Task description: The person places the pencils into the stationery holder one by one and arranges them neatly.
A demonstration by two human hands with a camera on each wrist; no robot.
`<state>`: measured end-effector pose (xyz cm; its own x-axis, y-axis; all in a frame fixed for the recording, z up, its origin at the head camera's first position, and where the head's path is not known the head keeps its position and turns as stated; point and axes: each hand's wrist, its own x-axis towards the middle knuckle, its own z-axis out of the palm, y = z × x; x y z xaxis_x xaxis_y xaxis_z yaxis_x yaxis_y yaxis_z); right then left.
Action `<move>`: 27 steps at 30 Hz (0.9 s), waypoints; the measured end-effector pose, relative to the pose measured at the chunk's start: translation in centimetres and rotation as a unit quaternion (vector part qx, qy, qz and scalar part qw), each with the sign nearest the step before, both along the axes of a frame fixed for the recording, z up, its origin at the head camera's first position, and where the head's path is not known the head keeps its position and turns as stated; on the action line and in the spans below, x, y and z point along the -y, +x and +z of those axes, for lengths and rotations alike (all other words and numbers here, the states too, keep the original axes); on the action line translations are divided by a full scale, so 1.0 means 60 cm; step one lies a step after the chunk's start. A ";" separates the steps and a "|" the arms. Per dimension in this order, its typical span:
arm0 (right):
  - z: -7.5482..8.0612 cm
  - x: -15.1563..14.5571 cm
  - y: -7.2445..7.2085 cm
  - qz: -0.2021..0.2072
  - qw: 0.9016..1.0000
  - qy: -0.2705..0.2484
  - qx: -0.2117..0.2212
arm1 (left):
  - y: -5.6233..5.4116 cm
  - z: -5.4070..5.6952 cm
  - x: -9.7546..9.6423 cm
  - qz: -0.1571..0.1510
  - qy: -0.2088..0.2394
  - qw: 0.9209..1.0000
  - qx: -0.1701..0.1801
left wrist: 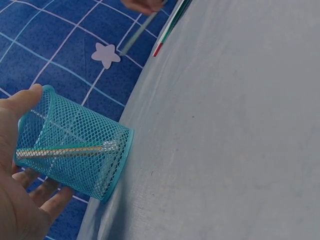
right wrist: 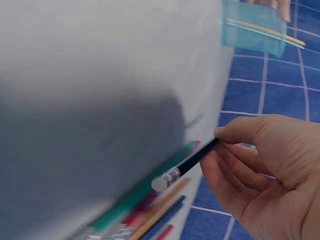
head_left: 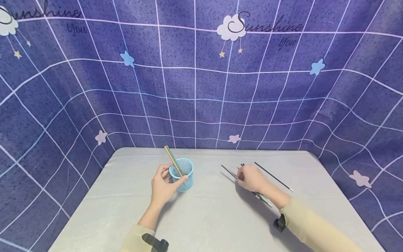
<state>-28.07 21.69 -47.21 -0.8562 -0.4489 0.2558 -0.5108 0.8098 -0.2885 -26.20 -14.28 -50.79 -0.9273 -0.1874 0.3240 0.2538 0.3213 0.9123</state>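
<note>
My left hand point(head_left: 163, 183) holds a light blue mesh pen cup point(head_left: 185, 182) by its side, thumb on the rim and fingers around the far side. Two pencils point(head_left: 173, 159), one yellowish and one green, lean inside the upright cup; their lower ends show through the mesh in the left wrist view. To the right, my right hand point(head_left: 253, 178) pinches a dark pencil point(right wrist: 199, 155) with a white eraser between thumb and fingers, just above several pencils of different colours. Among these are a green pencil point(right wrist: 150, 192) and an orange pencil point(right wrist: 162, 205). The hand partly hides the group in the head view.
A lone dark pencil point(head_left: 274, 176) lies to the right of my right hand. The table point(head_left: 207, 217) has a pale grey cover. Behind it hangs a purple-blue curtain point(head_left: 207, 84) with grid lines and stars.
</note>
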 end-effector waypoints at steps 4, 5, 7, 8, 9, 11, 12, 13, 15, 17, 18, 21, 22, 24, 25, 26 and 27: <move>0.029 0.007 -0.017 -0.005 1.000 -0.027 0.001 | 0.000 -0.001 0.000 -0.002 0.002 1.000 0.000; 0.036 0.009 -0.022 -0.001 0.999 -0.036 0.003 | 0.000 -0.002 0.000 -0.001 0.002 1.000 -0.001; 0.051 0.015 -0.032 0.008 0.998 -0.061 0.003 | -0.001 -0.003 0.000 0.000 0.001 1.000 -0.002; 0.059 0.019 -0.036 0.010 0.997 -0.072 0.000 | -0.001 -0.003 0.000 0.001 0.001 1.000 -0.003; 0.066 0.023 -0.040 0.013 0.997 -0.081 -0.004 | -0.001 -0.003 -0.001 0.002 0.002 1.000 -0.003; 0.081 0.031 -0.047 0.017 0.995 -0.095 -0.015 | -0.001 -0.002 -0.001 0.002 0.005 1.000 -0.005; 0.089 0.037 -0.049 0.013 0.995 -0.099 -0.021 | -0.001 -0.002 -0.001 0.002 0.007 1.000 -0.004; 0.096 0.041 -0.051 0.008 0.995 -0.100 -0.029 | -0.001 -0.002 -0.003 -0.001 0.009 1.000 -0.003; 0.112 0.051 -0.053 0.002 0.994 -0.106 -0.037 | -0.002 -0.003 -0.006 -0.007 0.009 1.000 -0.002; 0.127 0.065 -0.054 0.002 0.993 -0.115 -0.040 | -0.003 -0.005 -0.006 -0.010 0.002 1.000 -0.001; 0.134 0.073 -0.055 0.005 0.992 -0.119 -0.039 | -0.003 -0.006 -0.005 -0.008 -0.001 1.000 0.001; 0.152 0.100 -0.060 0.023 0.991 -0.129 -0.038 | -0.003 -0.007 0.000 -0.003 -0.008 1.000 -0.002; 0.157 0.108 -0.062 0.027 0.990 -0.133 -0.038 | -0.003 -0.006 0.001 -0.002 -0.006 1.000 -0.003; 0.166 0.122 -0.066 0.032 0.988 -0.143 -0.046 | -0.004 -0.005 0.001 -0.004 -0.006 1.000 -0.006; 0.170 0.131 -0.067 0.034 0.987 -0.152 -0.049 | -0.003 -0.005 0.003 -0.005 -0.005 1.000 -0.007; 0.172 0.138 -0.068 0.037 0.985 -0.162 -0.051 | -0.002 -0.004 0.004 -0.006 -0.005 1.000 -0.007; 0.176 0.146 -0.068 0.041 0.983 -0.172 -0.051 | -0.001 -0.004 0.005 -0.005 -0.007 1.000 -0.007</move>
